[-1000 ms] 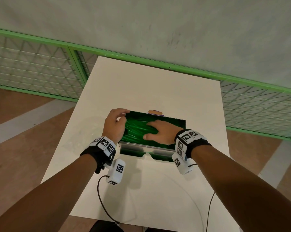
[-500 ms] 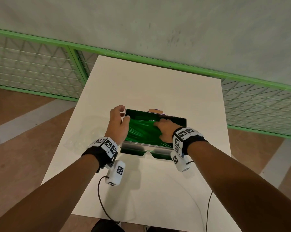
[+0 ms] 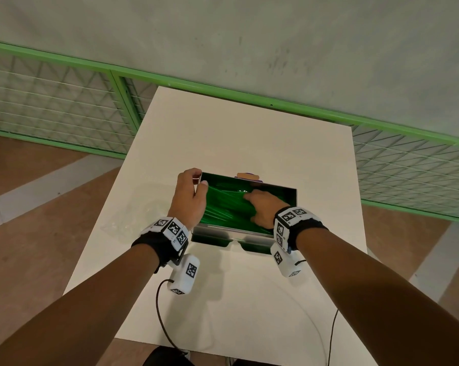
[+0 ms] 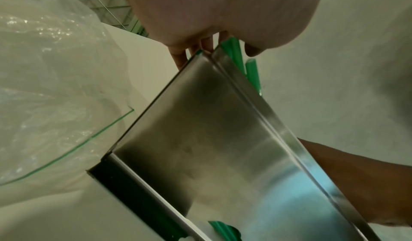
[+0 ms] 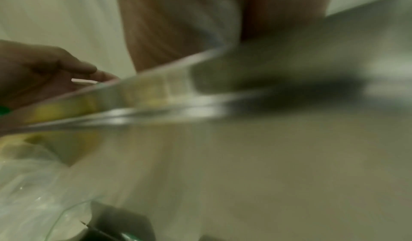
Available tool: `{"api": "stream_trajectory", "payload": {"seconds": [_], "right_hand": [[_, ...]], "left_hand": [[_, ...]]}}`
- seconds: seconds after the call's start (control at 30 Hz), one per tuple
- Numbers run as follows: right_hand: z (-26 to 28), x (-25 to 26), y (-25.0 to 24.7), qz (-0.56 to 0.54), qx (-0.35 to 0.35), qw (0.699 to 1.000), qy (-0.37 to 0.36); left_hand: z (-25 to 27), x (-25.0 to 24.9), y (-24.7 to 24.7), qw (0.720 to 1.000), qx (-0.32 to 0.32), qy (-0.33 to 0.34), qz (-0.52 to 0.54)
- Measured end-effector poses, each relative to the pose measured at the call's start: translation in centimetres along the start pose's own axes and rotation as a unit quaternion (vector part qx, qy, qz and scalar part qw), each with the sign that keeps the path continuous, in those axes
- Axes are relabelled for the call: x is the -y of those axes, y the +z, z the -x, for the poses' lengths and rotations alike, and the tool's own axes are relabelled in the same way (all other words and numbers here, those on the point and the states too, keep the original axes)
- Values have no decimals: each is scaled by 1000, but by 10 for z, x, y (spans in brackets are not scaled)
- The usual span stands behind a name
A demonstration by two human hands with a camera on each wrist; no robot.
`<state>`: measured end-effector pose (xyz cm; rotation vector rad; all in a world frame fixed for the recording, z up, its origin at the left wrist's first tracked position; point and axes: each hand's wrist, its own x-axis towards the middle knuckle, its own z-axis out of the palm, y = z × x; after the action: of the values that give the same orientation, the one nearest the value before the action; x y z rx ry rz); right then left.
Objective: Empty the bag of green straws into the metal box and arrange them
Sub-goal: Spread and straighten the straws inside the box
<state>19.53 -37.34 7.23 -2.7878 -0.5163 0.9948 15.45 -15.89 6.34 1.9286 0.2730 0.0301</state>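
Observation:
The metal box (image 3: 295, 207) stands mid-table, filled with green straws (image 3: 223, 204) that lie roughly lengthwise. My left hand (image 3: 190, 192) grips the box's left wall near the far corner, thumb inside and fingers outside. In the left wrist view those fingers (image 4: 200, 45) curl over the rim of the box wall (image 4: 223, 148), with straw ends (image 4: 252, 72) poking past it. My right hand (image 3: 260, 207) is down inside the box, its fingers resting on the straws. The emptied clear bag (image 3: 128, 223) lies flat to the left of the box. The right wrist view is blurred.
The white table (image 3: 236, 133) has bare surface beyond and in front of the box. A small purple and orange thing (image 3: 248, 176) peeks out behind the box's far wall. A green mesh fence (image 3: 64, 107) runs behind the table. Cables hang off the near edge.
My right hand has gone from lying flat with spread fingers on the straws to fingers drawn together, shifted slightly right. The left hand keeps its hold on the box wall.

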Motion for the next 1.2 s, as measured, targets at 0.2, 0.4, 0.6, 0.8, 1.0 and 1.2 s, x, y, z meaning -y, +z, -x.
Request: {"api": "stream_trajectory", "payload": {"seconds": [0.2,0.4,0.6,0.8,1.0,1.2], "right_hand": [[-5,4,1,30,38,999,25],[-2,8,-2,46,-13,999,-18],[1,7,0,6,-29,999,-35],[1,7,1,-27,-41,998,-50],[3,3,-6,-100,-90,990,-50],[2,5,-5,-102,-83,991,-37]], "left_hand": [[0,1,0,1000,1,2,-6],[-1,2,0,1000,-2,9,-9],[0,2,0,1000,-2,10,-7],[0,4,-2,1000,-1,12,0],[0,4,-2,1000,-4,15,6],[2,3,0,1000,2,20,-8]]}}
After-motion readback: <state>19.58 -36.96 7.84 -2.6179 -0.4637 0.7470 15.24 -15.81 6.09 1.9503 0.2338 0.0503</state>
